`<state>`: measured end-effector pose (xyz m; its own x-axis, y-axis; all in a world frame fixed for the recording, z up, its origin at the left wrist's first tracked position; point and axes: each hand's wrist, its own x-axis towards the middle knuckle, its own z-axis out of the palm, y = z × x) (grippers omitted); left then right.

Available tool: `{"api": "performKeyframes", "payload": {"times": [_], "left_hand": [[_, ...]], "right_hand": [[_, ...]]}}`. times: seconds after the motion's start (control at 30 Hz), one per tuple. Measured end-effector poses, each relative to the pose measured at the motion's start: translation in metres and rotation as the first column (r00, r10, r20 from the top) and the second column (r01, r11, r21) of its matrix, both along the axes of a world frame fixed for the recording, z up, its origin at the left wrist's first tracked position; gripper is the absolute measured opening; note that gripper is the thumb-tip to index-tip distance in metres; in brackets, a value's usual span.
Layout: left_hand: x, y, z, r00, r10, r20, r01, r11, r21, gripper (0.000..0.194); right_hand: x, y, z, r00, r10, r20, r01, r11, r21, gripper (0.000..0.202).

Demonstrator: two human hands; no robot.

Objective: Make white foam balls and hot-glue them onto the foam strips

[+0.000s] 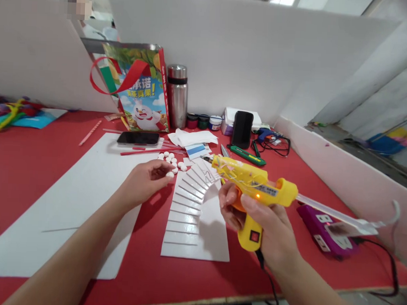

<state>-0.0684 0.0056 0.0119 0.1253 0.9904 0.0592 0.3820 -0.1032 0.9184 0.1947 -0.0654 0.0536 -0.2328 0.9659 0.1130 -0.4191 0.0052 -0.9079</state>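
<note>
A yellow glue gun (243, 176) with a lit orange light is gripped in my right hand (264, 218), its nozzle over the top of a white card (215, 238). Several thin grey strips fan out in an arc on that card. Just left of the card's upper part, my left hand (146, 181) has thumb and fingertips close around a small white ball (169, 174) at the edge of a pile of white balls (168, 156). A large white sheet (77, 187) lies under my left forearm.
A black phone (138, 138), a colourful bag (142, 91), a steel flask (177, 97) and paint jars (203, 122) stand or lie behind. A green cutter (246, 155) and upright phone (242, 129) are at back right. A purple box (328, 232) and cable lie right.
</note>
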Motion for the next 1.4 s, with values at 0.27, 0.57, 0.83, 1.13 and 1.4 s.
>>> {"api": "performKeyframes", "payload": {"times": [0.27,0.57,0.83,1.13,1.4], "left_hand": [[0.016,-0.009,0.018,0.473,0.203,0.857,0.307,0.874,-0.376,0.036],[0.016,-0.01,-0.001,0.396,0.222,0.891,0.435,0.809,-0.394,0.027],[0.017,-0.013,-0.005,0.496,0.214,0.842,0.341,0.844,-0.415,0.029],[0.025,-0.015,-0.001,0.754,0.025,0.657,0.072,0.99,-0.121,0.029],[0.021,-0.014,-0.005,0.819,-0.002,0.574,0.017,1.0,-0.021,0.024]], "right_hand": [[0.0,0.019,-0.017,0.995,0.083,0.056,-0.084,0.996,0.021,0.019],[-0.001,0.024,-0.034,0.997,0.07,0.007,-0.069,0.99,-0.12,0.024],[0.001,0.023,-0.034,0.995,0.093,-0.033,-0.095,0.992,-0.082,0.022],[0.007,0.025,-0.035,0.995,0.095,0.0,-0.095,0.995,-0.027,0.02],[0.006,0.025,-0.042,0.987,0.131,0.092,-0.127,0.991,-0.044,0.022]]}}
